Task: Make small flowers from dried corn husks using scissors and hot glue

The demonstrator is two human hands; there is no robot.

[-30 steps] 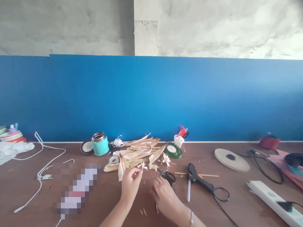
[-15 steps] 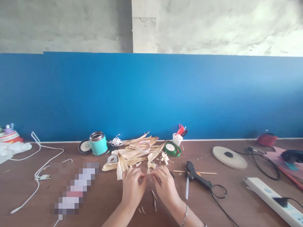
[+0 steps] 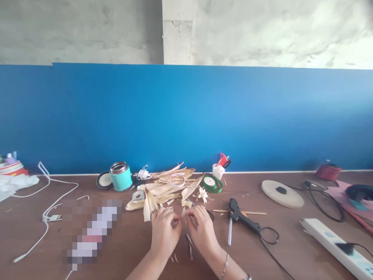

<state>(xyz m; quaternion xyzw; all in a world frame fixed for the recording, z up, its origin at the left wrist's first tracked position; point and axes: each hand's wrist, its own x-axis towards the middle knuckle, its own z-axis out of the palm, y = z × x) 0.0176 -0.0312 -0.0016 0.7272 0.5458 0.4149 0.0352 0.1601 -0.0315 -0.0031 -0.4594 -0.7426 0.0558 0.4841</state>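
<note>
My left hand [image 3: 166,227] and my right hand [image 3: 201,225] meet over the near middle of the table, fingers pinched together. Between their fingertips shows a small pale strip of corn husk [image 3: 183,212]; the fingers partly cover it. Just beyond lies a pile of dried corn husks [image 3: 166,186], with one fanned husk piece [image 3: 149,205] beside my left hand. A small husk flower [image 3: 202,194] lies behind my right hand. Below the hands, thin husk scraps [image 3: 190,247] are scattered on the tabletop.
To the right lie a black glue gun [image 3: 243,217], a wooden stick [image 3: 256,212], a round lid [image 3: 282,193] and a power strip [image 3: 335,243]. Behind are a green ribbon roll [image 3: 212,184] and a turquoise jar [image 3: 121,178]. A white cable [image 3: 58,202] runs at left.
The hands stay at nearly the same spot, with slight finger movement. The pale husk strip between the fingertips shows a little more upright now.
</note>
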